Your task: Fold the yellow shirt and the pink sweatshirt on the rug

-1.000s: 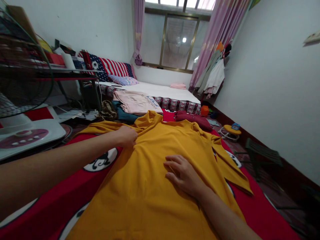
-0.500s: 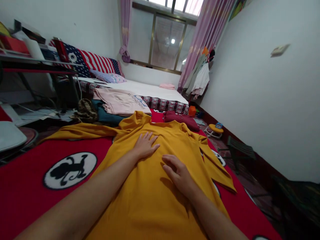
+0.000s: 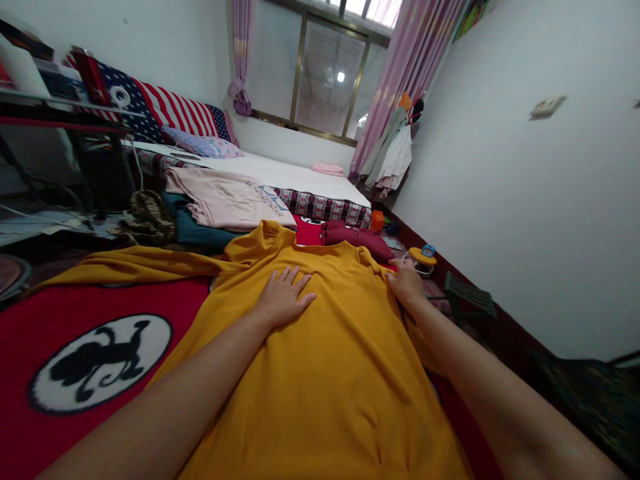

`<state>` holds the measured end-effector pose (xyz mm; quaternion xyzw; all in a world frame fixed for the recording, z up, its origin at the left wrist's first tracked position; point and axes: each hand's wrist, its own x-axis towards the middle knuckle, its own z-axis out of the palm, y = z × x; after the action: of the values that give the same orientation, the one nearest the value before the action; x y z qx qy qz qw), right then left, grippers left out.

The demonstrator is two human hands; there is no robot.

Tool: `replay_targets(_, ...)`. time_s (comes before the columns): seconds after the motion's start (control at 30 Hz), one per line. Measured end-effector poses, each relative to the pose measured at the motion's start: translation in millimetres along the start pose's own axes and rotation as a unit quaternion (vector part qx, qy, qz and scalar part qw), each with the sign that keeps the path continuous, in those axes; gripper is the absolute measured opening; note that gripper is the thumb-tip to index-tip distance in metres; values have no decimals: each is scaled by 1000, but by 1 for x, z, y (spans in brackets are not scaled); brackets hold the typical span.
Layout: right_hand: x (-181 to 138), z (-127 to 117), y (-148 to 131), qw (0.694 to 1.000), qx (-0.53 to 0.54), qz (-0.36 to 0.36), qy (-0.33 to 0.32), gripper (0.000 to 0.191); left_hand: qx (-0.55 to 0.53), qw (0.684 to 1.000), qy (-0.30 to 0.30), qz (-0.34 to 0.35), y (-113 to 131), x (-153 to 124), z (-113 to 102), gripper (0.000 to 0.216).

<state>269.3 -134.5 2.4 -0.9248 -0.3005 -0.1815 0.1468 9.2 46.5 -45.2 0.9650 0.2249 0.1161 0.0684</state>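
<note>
A mustard-yellow long-sleeved top [image 3: 320, 373] lies spread on a red blanket [image 3: 60, 427] with black-and-white round prints. My left hand [image 3: 283, 297] rests flat on the chest of the top, fingers spread. My right hand [image 3: 406, 283] is at the top's right shoulder, fingers curled onto the fabric near the sleeve seam; its fingertips are partly hidden. The left sleeve stretches out to the left over the blanket.
Folded pink and teal clothes [image 3: 225, 203] and a dark red garment [image 3: 357, 240] lie beyond the collar. A mattress [image 3: 300, 183] sits under the window. A small yellow stool [image 3: 423, 257] and a dark green folding stool [image 3: 470, 303] stand by the right wall. A desk stands at left.
My right hand has moved from the middle of the top out to its right shoulder. My left hand stays flat on the chest. The view has shifted slightly to the right.
</note>
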Motion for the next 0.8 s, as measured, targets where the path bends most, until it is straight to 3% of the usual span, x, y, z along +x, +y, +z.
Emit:
replay_targets(0.07,8,8,-1,999,-20,-5,-45,42,-3,1000,0,0,0,0,0,65)
replay_targets(0.13,14,11,0,998,-22,-1,-62,29,-4,1000,0,0,-1,0,1,65)
replay_targets(0.2,22,8,6,998,-24,28,-47,20,-6,1000,-3,0,-1,0,1,66)
replay_targets(0.37,30,-5,30,987,-28,155,5,27,-12,1000,-8,0,0,-1,0,66)
replay_targets(0.47,28,0,24,982,-22,183,27,27,-13,1000,-7,-2,0,-1,-1,66)
replay_targets(0.57,29,13,0,990,11,128,58,32,-13,1000,-3,1,0,-1,0,65)
replay_targets(0.63,32,24,-20,995,49,66,52,46,-11,1000,-2,2,0,-1,0,65)
replay_targets(0.73,33,37,-39,996,77,50,-17,79,-9,1000,-2,5,0,-1,0,65)
replay_targets(0.8,32,41,-42,993,80,69,-58,76,-11,1000,-4,5,0,-2,-1,65)
